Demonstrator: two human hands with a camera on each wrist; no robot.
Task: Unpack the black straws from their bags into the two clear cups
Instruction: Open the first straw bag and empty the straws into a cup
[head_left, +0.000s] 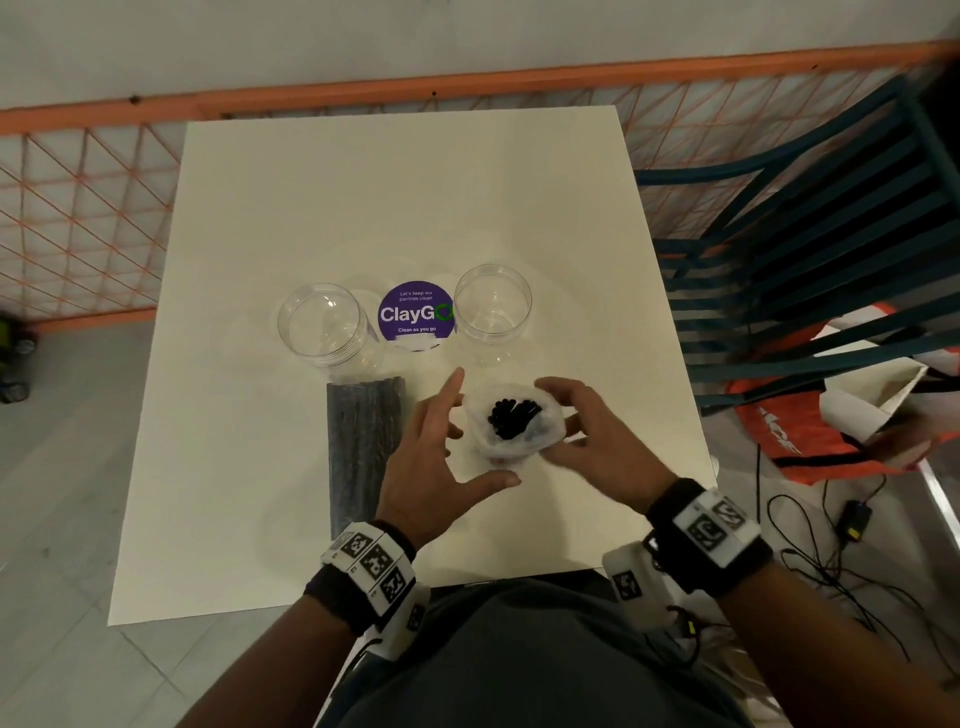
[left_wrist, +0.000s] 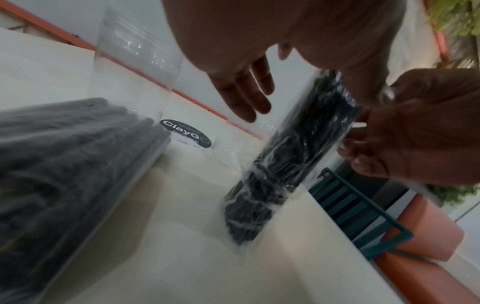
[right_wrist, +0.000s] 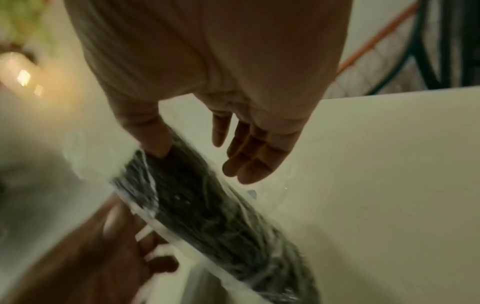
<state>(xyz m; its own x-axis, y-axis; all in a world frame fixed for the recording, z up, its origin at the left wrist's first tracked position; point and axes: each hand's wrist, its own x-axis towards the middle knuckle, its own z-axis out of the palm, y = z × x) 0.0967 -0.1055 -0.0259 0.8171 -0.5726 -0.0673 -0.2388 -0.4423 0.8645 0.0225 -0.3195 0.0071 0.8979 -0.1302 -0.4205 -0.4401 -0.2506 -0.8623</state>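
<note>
Two empty clear cups stand on the white table (head_left: 311, 197), one to the left (head_left: 318, 325) and one to the right (head_left: 492, 306). A sealed bag of black straws (head_left: 363, 447) lies flat in front of the left cup. A second bag of black straws (head_left: 511, 423) stands upright near the front edge with its top open. My right hand (head_left: 569, 415) grips its upper part, thumb on the far side, fingers (left_wrist: 363, 144) curled at the plastic. My left hand (head_left: 441, 441) hovers beside it with its fingers (left_wrist: 241, 92) spread and holds nothing.
A round purple ClayGo sticker (head_left: 415, 312) sits between the cups. A teal slatted chair (head_left: 805, 249) stands against the table's right edge, with an orange bag (head_left: 810, 441) and cables on the floor. An orange mesh fence (head_left: 88, 208) runs behind the table.
</note>
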